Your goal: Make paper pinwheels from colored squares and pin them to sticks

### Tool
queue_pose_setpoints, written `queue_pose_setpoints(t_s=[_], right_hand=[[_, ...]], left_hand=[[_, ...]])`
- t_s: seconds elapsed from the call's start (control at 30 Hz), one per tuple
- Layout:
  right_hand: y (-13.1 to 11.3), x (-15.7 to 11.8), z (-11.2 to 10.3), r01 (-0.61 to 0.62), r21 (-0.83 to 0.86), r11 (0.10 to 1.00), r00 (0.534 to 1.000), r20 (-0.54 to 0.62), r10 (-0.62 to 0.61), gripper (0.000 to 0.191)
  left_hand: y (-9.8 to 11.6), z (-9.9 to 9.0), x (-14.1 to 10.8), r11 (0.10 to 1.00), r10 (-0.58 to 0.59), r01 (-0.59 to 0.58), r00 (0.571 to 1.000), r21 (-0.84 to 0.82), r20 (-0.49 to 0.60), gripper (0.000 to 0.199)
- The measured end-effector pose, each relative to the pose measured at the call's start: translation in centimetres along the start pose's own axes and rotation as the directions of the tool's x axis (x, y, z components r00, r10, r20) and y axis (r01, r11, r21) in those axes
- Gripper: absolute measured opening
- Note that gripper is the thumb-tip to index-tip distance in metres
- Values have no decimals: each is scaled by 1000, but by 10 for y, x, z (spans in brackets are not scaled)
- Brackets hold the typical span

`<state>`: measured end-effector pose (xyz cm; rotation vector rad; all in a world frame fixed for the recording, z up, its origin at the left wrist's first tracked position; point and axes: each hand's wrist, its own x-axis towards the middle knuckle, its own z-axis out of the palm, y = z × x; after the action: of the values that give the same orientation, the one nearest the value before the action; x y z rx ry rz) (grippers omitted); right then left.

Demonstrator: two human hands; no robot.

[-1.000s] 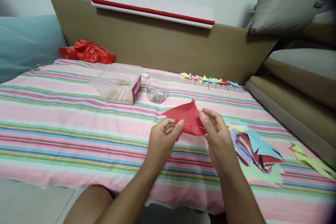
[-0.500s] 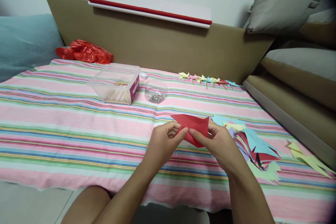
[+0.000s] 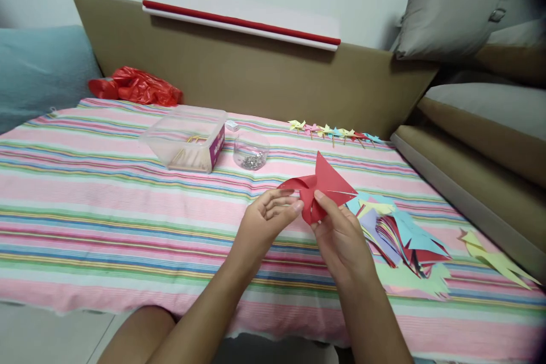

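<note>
A red sheet of paper (image 3: 330, 177) with cut slits is held up over the striped cloth, some of its corners curled in toward the middle. My right hand (image 3: 341, 230) pinches it from below and the right, thumb on the front near the centre. At its left edge is my left hand (image 3: 271, 216), fingers bent together and thumb tip near the folded part; whether it grips the paper is hard to make out. To the right lies a pile of cut coloured papers (image 3: 386, 239).
A clear plastic box (image 3: 183, 142) holding sticks and a round clear tub (image 3: 251, 153) of small metal pieces stand ahead. Finished paper pinwheels (image 3: 335, 132) line the back. Yellow cut paper (image 3: 490, 256) lies far right; a red bag (image 3: 136, 86) is back left.
The red paper has turned and opened out, with a pointed corner now upward and curled parts on the left. My right hand has shifted under it; my left thumb has moved off the right thumb.
</note>
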<state>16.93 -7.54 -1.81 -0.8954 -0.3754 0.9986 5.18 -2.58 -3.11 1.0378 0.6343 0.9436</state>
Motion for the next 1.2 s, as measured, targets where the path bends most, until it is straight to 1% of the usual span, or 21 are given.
queue_pose_setpoints(t_s=[0.1, 0.2, 0.3, 0.47, 0.57, 0.63, 0.67, 0.73, 0.8, 0.83, 0.87, 0.93, 1.0, 1.03, 1.1, 1.2], right_hand=[[6, -3, 6, -22, 60, 998, 1000, -16, 23, 14], [12, -6, 10, -38, 53, 998, 999, 12, 38, 15], [19, -10, 12, -66, 44, 997, 997, 49, 63, 18], [26, -12, 13, -80, -1, 997, 995, 60, 80, 23], [25, -11, 12, -65, -71, 995, 993, 89, 72, 23], [22, -10, 10, -32, -127, 991, 993, 112, 47, 27], [21, -10, 8, 2, -156, 988, 992, 121, 18, 32], [18, -10, 4, 112, -236, 965, 986, 151, -77, 49], [16, -10, 0, 252, -348, 903, 960, 205, -188, 64], [16, -10, -2, 311, -406, 859, 943, 246, -225, 66], [16, -10, -3, 357, -459, 814, 926, 288, -244, 62], [16, -10, -4, 424, -537, 730, 897, 362, -255, 41], [16, -10, -3, 467, -582, 665, 877, 402, -264, 20], [16, -9, -2, 478, -595, 646, 873, 403, -275, 12], [15, -9, -1, 477, -607, 635, 876, 384, -292, 7], [13, -8, 0, 446, -615, 650, 894, 331, -301, 9]], left_hand=[[-6, 5, -1, 998, 11, -14, 999, -60, -46, 32], [-8, 10, -1, 993, 50, -62, 992, -104, -114, 25], [-7, 10, -2, 991, 57, -76, 985, -113, -163, 25], [-8, 6, -2, 993, 80, -94, 981, -70, -174, 26], [-7, 5, -1, 989, 76, -97, 982, -112, -175, 24], [-4, 4, 1, 979, 35, -73, 980, -189, -195, 24], [-3, 3, 2, 971, 8, -57, 978, -234, -207, 24], [1, 0, 3, 951, -35, -37, 974, -306, -225, 25], [3, -3, 4, 941, -46, -36, 971, -337, -234, 25], [4, -5, 4, 939, -45, -39, 971, -342, -235, 25], [4, -6, 4, 937, -44, -41, 971, -346, -237, 25], [4, -8, 4, 935, -47, -42, 970, -353, -239, 25], [3, -8, 4, 932, -48, -45, 968, -360, -245, 24], [3, -8, 4, 932, -48, -47, 967, -361, -250, 25], [3, -7, 4, 935, -46, -51, 964, -351, -262, 25], [3, -6, 4, 950, -35, -53, 961, -307, -274, 25]])
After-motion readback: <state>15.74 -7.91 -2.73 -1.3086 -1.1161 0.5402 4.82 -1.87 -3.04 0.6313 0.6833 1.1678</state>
